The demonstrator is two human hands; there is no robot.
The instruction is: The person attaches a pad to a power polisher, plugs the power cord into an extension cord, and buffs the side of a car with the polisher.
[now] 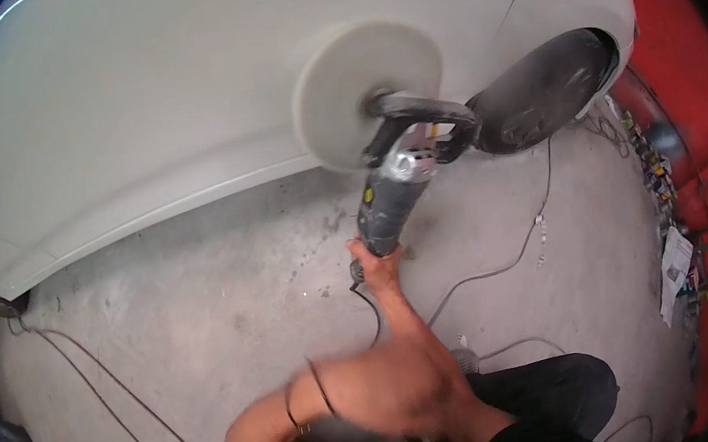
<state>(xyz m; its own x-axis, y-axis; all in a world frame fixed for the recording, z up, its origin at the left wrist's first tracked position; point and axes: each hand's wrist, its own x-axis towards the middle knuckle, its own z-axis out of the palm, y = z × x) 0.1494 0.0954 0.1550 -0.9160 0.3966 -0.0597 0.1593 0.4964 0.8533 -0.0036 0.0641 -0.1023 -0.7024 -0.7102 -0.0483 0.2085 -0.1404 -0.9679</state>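
Note:
A dark rotary polisher (391,204) reaches toward the side of a pale car (166,103). My right hand (378,266) is closed round the rear end of its body, with the arm stretched forward. The large white round pad (339,92) lies against or very close to the lower body panel; its face is turned away from me. A black loop handle (465,125) at the polisher's head has no hand on it. My left hand (400,395) is smeared by motion and crosses over my right forearm; its fingers cannot be made out. Thin bands circle the left wrist.
A black wheel (545,94) stands right of the pad. Cables (500,272) run over the grey concrete floor (206,299), some at the left and some near my knees. Along the red wall (682,35) at the right lie papers (675,267) and assorted small items.

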